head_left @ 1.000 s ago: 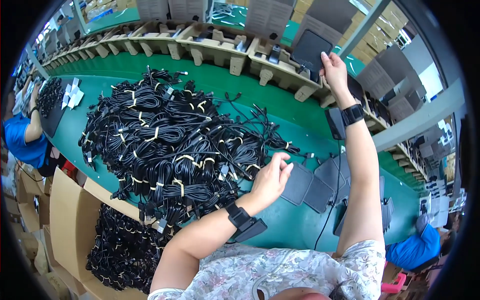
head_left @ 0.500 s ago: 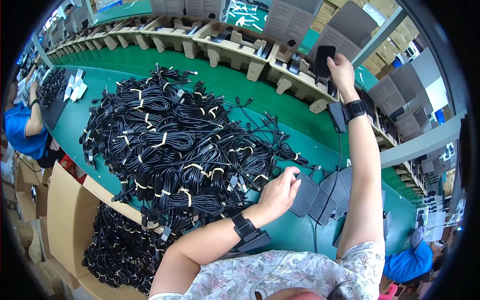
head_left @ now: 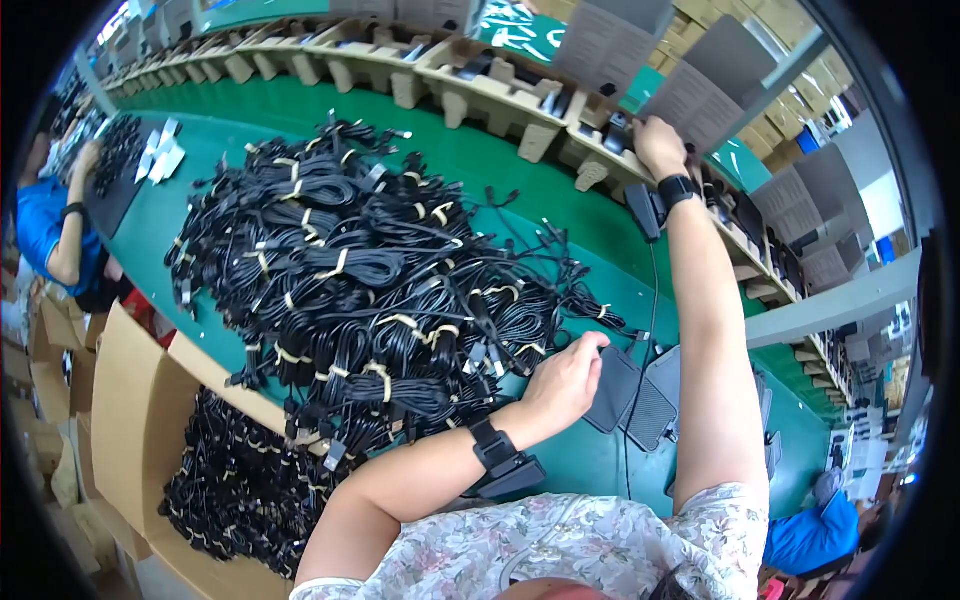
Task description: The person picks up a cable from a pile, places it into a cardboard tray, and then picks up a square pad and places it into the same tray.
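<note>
- The green surface (head_left: 580, 460) carries everything within the wearer's reach.
- Pulp trays (head_left: 590, 155) line its far side end to end, probably so that each can be reached from the front; their moulded hollows seem meant to stop the dark parts sliding.
- Black cables (head_left: 340, 270) lie heaped left of centre, near the left hand.
- A carton (head_left: 130, 420) stands open at the near edge, its walls keeping in more cables.
- Grey panels (head_left: 610, 45) stand up behind the trays, leaving the hollows uncovered.
- Flat dark pads (head_left: 655, 410) lie on the surface between the wearer's arms, partly hidden by the right forearm.
- The right hand (head_left: 663, 150) reaches down into a tray, fingers bent over a dark device (head_left: 617, 135); whether they grasp anything I cannot tell.
- The left hand (head_left: 567, 383) hangs loosely curled between cables and pads, apparently grasping nothing; contact with the nearest pad is unclear.
- Pale bands (head_left: 375, 380) cinch the coils, presumably against tangling.
</note>
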A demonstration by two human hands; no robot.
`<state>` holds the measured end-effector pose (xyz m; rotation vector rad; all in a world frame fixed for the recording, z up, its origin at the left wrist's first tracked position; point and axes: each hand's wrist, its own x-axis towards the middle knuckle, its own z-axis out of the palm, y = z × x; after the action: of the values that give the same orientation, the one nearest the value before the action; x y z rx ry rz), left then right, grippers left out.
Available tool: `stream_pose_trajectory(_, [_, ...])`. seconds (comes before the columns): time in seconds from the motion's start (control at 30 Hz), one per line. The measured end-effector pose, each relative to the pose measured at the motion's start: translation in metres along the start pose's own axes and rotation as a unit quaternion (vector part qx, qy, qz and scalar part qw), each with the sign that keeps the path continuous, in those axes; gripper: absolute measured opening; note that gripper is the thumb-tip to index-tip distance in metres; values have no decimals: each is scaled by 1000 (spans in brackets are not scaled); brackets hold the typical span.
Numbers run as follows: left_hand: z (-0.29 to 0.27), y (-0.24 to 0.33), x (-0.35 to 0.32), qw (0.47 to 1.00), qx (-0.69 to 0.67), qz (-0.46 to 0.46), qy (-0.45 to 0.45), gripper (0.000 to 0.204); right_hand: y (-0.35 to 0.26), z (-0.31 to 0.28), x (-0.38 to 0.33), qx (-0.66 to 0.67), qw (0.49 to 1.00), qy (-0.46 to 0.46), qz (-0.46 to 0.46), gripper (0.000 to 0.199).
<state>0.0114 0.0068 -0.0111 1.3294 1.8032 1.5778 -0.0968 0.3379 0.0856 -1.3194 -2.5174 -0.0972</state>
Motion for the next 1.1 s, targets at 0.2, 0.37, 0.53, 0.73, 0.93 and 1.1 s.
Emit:
stream_pose_trajectory(0.2, [4,1,2,1000,9,14,15,26,-2,0,-12,32,998,40,-48,31])
stream_pose_trajectory(0.37, [4,-1,1,1000,20,-1,1,26,-81,-40,-103,233,931,84,-269,23])
stream_pose_trajectory(0.53, [3,-6,7,991,100,-12,-87,28,-165,-73,-184,335,790,64,-510,15])
stream_pose_trajectory(0.73, [46,-26,11,907,-415,-35,58,26,-210,-62,-237,293,749,55,-592,19])
stream_pose_trajectory(0.93, [29,-32,14,978,-201,39,36,32,-177,-75,-226,312,766,-58,-559,21])
stream_pose_trajectory(1.1, [9,-20,16,991,-126,35,-21,36,-102,-121,-228,646,679,-283,-206,22])
